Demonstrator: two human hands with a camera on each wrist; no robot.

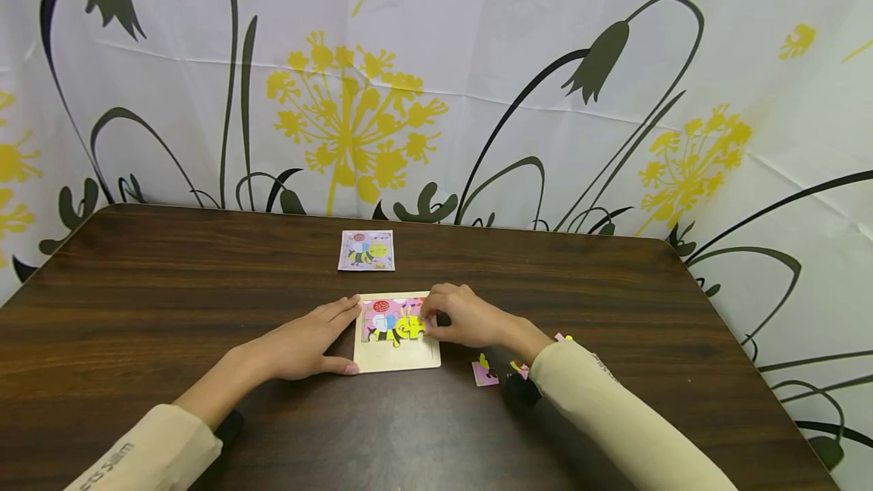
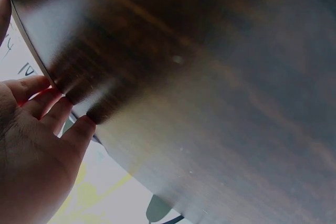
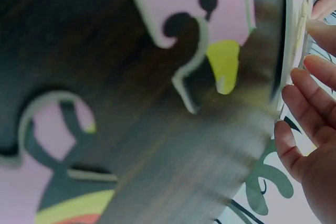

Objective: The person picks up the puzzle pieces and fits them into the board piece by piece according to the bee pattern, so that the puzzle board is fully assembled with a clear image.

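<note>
Puzzle board [image 1: 398,357] with the bee picture lies on the desk [image 1: 286,438] between both hands, its lower part bare. We judge it thin, stiff and light, probably of wood, so it may slide easily on the smooth desk; we would hold it by the border. The loose pieces [image 1: 485,373] near the right arm look small and flat, and we would pinch them by the edges, careful with the narrow knobs. The left grip [image 1: 303,347] is spread wide, fingers and thumb resting at the board's left edge, pinching nothing. The right grip [image 1: 470,317] is bent nearly closed over the right side of the picture; we cannot tell whether a piece is between its fingertips. On the left sleeve [image 1: 150,453] we read perhaps "Sillim"; the lettering on the right sleeve [image 1: 614,408] is too small for us. We find no readable brand on the board.
</note>
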